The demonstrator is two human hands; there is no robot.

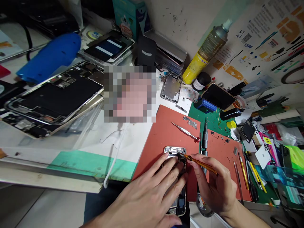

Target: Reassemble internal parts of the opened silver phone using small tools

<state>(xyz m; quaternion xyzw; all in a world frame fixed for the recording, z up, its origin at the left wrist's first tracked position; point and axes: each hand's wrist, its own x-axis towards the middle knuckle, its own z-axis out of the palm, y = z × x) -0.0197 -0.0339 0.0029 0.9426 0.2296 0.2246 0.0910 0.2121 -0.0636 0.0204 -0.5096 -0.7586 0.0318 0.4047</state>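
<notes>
Far left of the phone (pixel 182 193), an opened device (pixel 64 91) is laid at a tilt, with a blue object (pixel 49 58) behind it. Between that device and the phone, a white cable (pixel 117 155) is draped over the table's near edge.

The phone is opened, and its upper part is seen over the red mat (pixel 152 139); its lower end is shown past the mat's near edge. It is covered in part by the left hand (pixel 152 186), whose fingers are spread and laid across it, unclenched; whether it is pinched at the sides cannot be told.

Just beyond the phone's top end, a silver screwdriver (pixel 184 129) is laid on the mat. Farther beyond, a spray can (pixel 204 53) is stood by the wall. At the phone's right, an orange tool (pixel 201 164) is grasped between thumb and fingers of the right hand (pixel 216 180), its tip held at the phone's top end. Beyond that hand, a black-screened phone (pixel 218 96) is propped up. Farther right of the phone, tweezers (pixel 237 177) are laid.
</notes>
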